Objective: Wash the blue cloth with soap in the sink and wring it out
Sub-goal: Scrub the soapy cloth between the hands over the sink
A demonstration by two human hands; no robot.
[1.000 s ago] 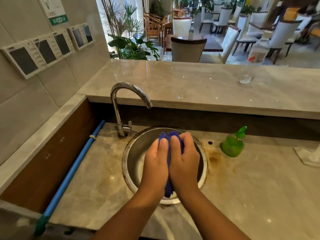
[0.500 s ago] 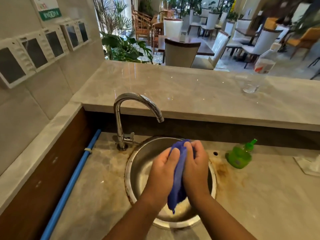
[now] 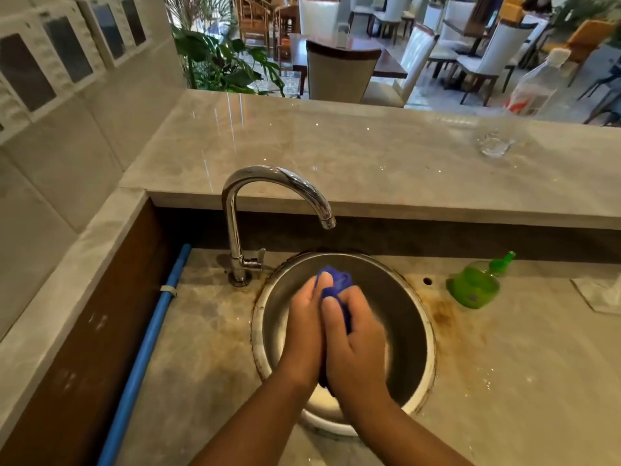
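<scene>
L hand (image 3: 304, 326), R hand (image 3: 358, 343) grip blue cloth (image 3: 337, 284) mid sink (image 3: 400, 297); room each side.

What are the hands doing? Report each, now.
Left hand: closed, gripping the blue cloth.
Right hand: closed, gripping the same cloth.

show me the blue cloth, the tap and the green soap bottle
blue cloth (image 3: 337, 284), head view, bunched upper end
tap (image 3: 231, 213), head view, upright neck
green soap bottle (image 3: 472, 287), head view, body

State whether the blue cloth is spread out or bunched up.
Bunched up: the blue cloth is a crumpled wad held between the left hand and right hand above the sink.
</scene>
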